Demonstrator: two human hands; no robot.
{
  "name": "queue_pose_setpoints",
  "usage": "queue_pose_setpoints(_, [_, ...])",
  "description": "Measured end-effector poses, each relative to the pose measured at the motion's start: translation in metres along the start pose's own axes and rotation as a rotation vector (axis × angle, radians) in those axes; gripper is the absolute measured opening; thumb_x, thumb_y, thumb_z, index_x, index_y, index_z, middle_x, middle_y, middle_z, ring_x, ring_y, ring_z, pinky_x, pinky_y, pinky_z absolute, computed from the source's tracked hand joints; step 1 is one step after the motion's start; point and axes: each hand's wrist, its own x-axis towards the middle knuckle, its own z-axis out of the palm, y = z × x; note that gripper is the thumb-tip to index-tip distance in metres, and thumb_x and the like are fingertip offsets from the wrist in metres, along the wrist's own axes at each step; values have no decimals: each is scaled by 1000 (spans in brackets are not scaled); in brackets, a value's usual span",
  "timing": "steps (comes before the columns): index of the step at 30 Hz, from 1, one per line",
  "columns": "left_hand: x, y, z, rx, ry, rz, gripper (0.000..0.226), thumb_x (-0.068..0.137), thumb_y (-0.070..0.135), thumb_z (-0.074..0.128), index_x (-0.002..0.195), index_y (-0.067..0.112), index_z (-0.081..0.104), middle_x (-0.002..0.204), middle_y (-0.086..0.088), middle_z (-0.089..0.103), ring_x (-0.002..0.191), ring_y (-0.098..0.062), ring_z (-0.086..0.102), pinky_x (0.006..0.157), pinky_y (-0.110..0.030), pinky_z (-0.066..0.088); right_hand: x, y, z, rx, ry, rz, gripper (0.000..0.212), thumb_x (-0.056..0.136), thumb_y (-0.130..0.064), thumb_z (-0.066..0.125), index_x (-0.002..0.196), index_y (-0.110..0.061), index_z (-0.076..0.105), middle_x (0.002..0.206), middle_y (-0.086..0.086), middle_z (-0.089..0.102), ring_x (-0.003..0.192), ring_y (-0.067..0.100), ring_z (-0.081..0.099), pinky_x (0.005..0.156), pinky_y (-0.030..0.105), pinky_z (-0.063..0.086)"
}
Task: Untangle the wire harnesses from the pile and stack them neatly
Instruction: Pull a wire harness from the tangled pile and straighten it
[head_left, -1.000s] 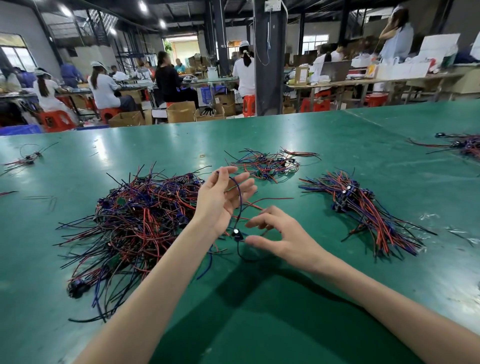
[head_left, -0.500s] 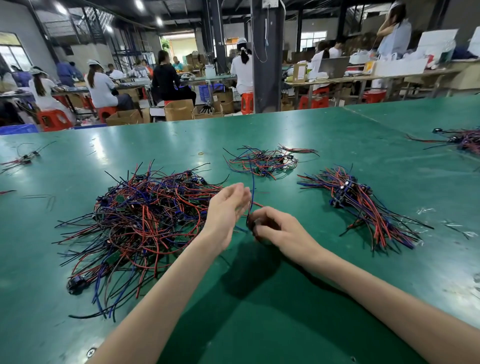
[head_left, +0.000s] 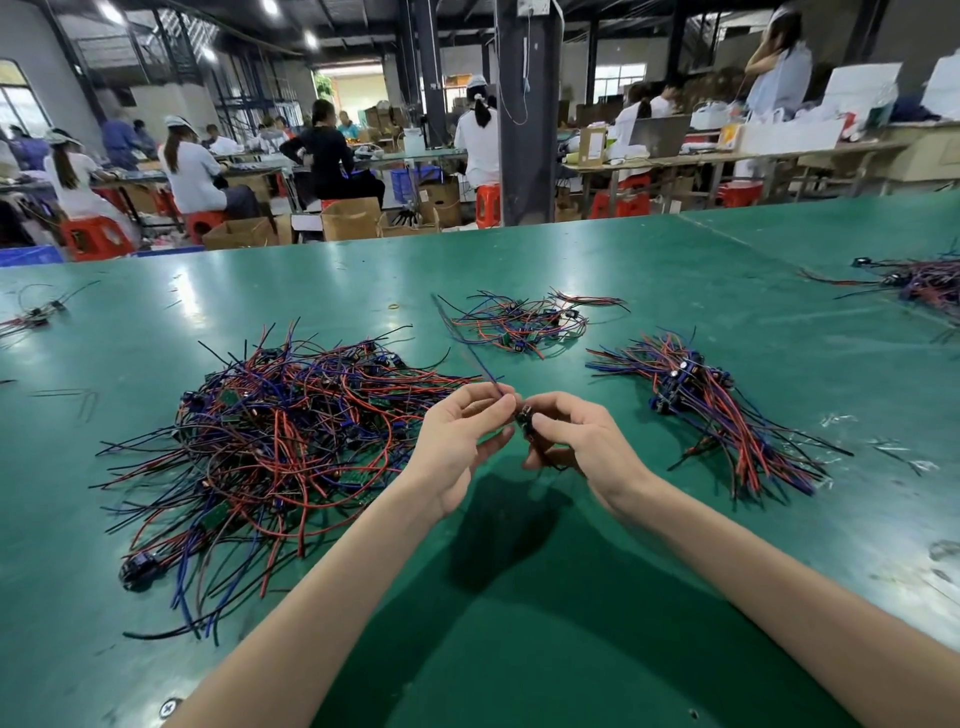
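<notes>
A big tangled pile of red, blue and black wire harnesses (head_left: 291, 441) lies on the green table (head_left: 519, 649) at the left. A combed stack of harnesses (head_left: 711, 410) lies at the right. Between them, above the table, my left hand (head_left: 457, 447) pinches the wires of one wire harness (head_left: 522, 417), and my right hand (head_left: 582, 441) grips its small black connector. Its thin wires stick up and away to the upper left, blurred. Both hands touch at the fingertips.
A smaller loose bundle (head_left: 519, 322) lies behind my hands. More harnesses sit at the far right edge (head_left: 924, 280) and far left edge (head_left: 31, 317). Scraps of clear film (head_left: 831, 421) lie right of the stack. People work at benches beyond the table.
My hands have come together and lifted one harness off the table. My left hand, open a second ago, now pinches its wires, which have swung upward; my right hand closed on the connector.
</notes>
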Motion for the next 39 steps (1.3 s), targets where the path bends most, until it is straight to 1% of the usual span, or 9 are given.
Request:
queue_pose_setpoints(3, [-1, -3, 1, 32, 49, 86, 15, 83, -2, 65, 81, 12, 60, 68, 4, 63, 64, -6, 55, 67, -18, 50, 0, 0, -1, 11, 8, 17, 18, 92, -2, 51, 91, -13, 65, 71, 1, 58, 52, 17, 62, 70, 39, 55])
queue_pose_setpoints(7, [-1, -5, 0, 142, 111, 169, 14, 81, -3, 68, 82, 10, 61, 65, 3, 62, 62, -10, 52, 66, -21, 47, -1, -2, 1, 4, 11, 31, 15, 89, 0, 55, 87, -11, 65, 67, 2, 58, 53, 14, 59, 53, 31, 54])
queue_pose_setpoints(9, [-1, -5, 1, 139, 137, 172, 13, 80, -3, 69, 81, 8, 61, 66, 0, 61, 63, -12, 52, 65, -22, 47, -2, -2, 1, 12, 11, 40, 12, 87, -1, 57, 86, -11, 64, 67, 3, 58, 56, 13, 58, 50, 29, 53])
queue_pose_setpoints(15, [-2, -6, 3, 126, 141, 160, 12, 84, 2, 67, 77, 8, 59, 63, 0, 58, 51, -8, 50, 62, -22, 47, -6, -3, 1, 49, -64, 82, 4, 87, -3, 59, 85, -5, 57, 68, 1, 58, 60, 16, 63, 46, 35, 53])
queue_pose_setpoints(18, [-4, -6, 3, 157, 107, 155, 10, 84, 3, 67, 78, 8, 60, 65, -3, 57, 51, -8, 49, 60, -21, 46, -6, -6, 2, 99, -57, 123, 17, 90, -16, 59, 75, -8, 55, 66, 4, 61, 59, 19, 61, 47, 40, 55])
queue_pose_setpoints(23, [-6, -6, 6, 194, 56, 138, 6, 83, 6, 69, 82, 6, 63, 69, -9, 55, 55, -11, 46, 59, -21, 44, -6, -11, -1, 55, -34, 181, 16, 89, -10, 58, 73, -8, 60, 65, 9, 57, 47, 13, 58, 40, 24, 48])
queue_pose_setpoints(29, [-7, -9, 6, 236, 57, 146, 2, 85, 9, 67, 84, 7, 68, 76, -11, 62, 58, -10, 51, 59, -16, 46, -5, -12, -2, 3, -47, 215, 10, 89, -9, 58, 83, -3, 64, 66, 10, 52, 44, 12, 56, 41, 21, 47])
queue_pose_setpoints(34, [-6, -10, 4, 214, 110, 174, 7, 84, 9, 69, 78, 7, 65, 60, 1, 56, 52, -7, 47, 57, -17, 45, -5, -15, 1, -28, -57, 238, 21, 89, -9, 56, 68, -10, 58, 59, 6, 56, 49, 16, 54, 45, 24, 49])
queue_pose_setpoints(39, [-4, -10, 3, 198, 154, 169, 13, 82, 13, 71, 74, 6, 64, 52, 4, 55, 47, -7, 45, 52, -16, 43, -7, -16, 3, -13, -78, 242, 23, 89, -8, 54, 67, -11, 54, 70, 14, 62, 61, 25, 59, 50, 26, 52])
